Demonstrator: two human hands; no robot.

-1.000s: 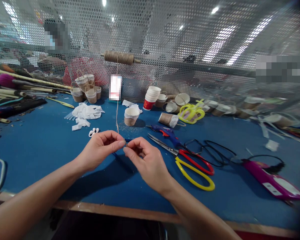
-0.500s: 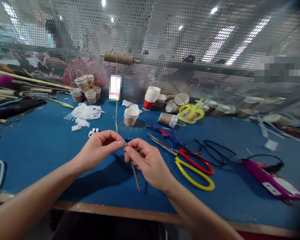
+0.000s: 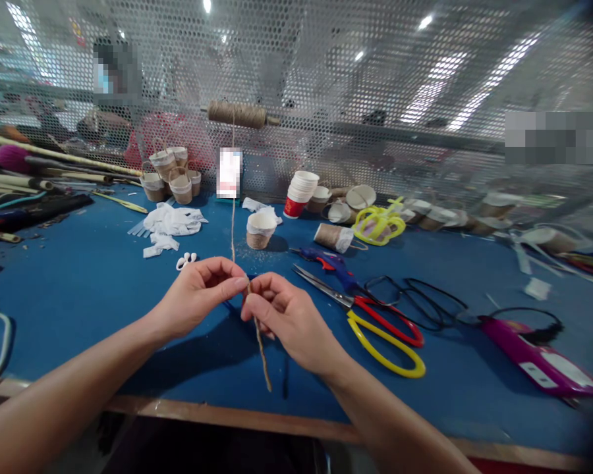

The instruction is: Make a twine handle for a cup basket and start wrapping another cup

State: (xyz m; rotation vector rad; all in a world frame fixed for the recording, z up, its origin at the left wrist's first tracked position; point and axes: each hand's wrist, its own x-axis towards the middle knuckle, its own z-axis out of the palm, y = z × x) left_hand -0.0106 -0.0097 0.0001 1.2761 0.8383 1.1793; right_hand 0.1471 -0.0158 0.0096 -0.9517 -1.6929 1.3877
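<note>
A strand of jute twine (image 3: 233, 230) runs down from the spool (image 3: 237, 114) on the mesh panel to my hands. My left hand (image 3: 202, 289) pinches it between thumb and index finger. Right beside it, my right hand (image 3: 284, 316) has its fingers closed on the twine too, and the loose end hangs below them over the table. Beyond my hands stands a small twine-wrapped cup (image 3: 261, 230) with a white lace rim. Large scissors (image 3: 348, 303) with one red and one yellow handle lie to the right, partly open, beside a blue glue gun (image 3: 333, 263).
A blue table (image 3: 93, 296) ends at a wooden front edge. Small baskets (image 3: 180, 186) and white lace (image 3: 172, 220) are at the back left. Stacked paper cups (image 3: 300, 194) and a yellow coiled item (image 3: 380, 222) stand behind. A purple device (image 3: 538, 359) with black cable lies right.
My right fingers have shifted slightly left along the twine. The twine's hanging end has swung left and reaches a little lower. My left hand keeps its pinch.
</note>
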